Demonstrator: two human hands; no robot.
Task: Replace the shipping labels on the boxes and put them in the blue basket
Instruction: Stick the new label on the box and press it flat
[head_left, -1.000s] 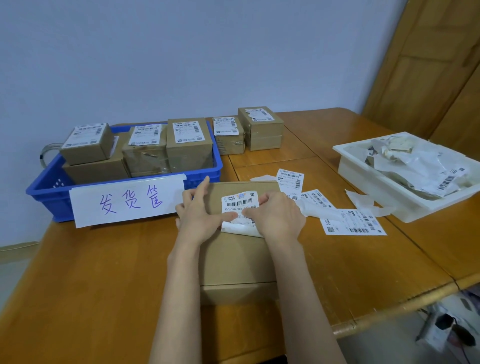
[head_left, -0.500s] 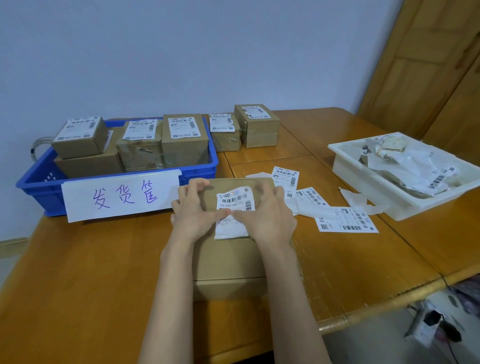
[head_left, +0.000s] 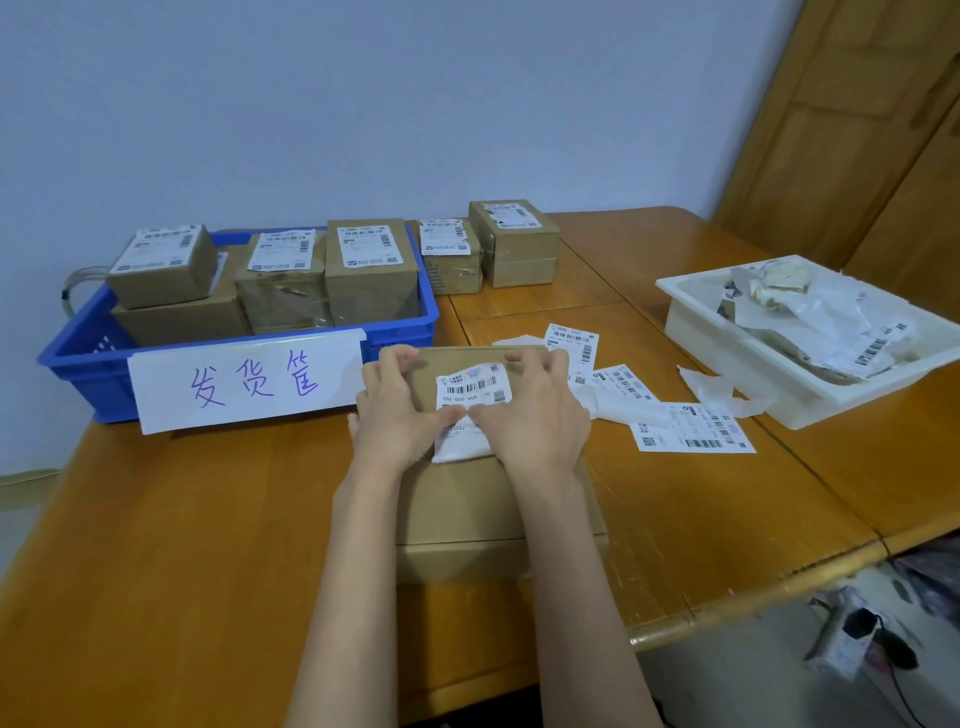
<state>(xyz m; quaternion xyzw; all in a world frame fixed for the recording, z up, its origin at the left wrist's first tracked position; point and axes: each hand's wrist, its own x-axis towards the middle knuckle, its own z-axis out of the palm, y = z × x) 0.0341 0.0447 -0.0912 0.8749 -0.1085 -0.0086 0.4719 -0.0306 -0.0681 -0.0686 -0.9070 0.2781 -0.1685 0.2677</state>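
A flat brown cardboard box (head_left: 483, 499) lies on the table in front of me. A white shipping label (head_left: 470, 387) sits on its top, with its near half wrinkled and partly lifted. My left hand (head_left: 397, 410) and my right hand (head_left: 535, 415) both rest on the box. Their thumbs meet on the middle of the label and their fingers curl over the box's far edge. The blue basket (head_left: 88, 358) stands at the left and holds several labelled boxes (head_left: 371, 270). Loose fresh labels (head_left: 693, 428) lie right of the box.
Two more labelled boxes (head_left: 514, 241) stand behind the basket's right end. A white tray (head_left: 727, 332) of peeled labels and backing paper is at the right. A paper sign (head_left: 249, 382) hangs on the basket's front. The table edge runs close on the right.
My left fingers have gone from straight to curled over the box's far edge. The thumbs have slid together on the label, and my view has dropped slightly.
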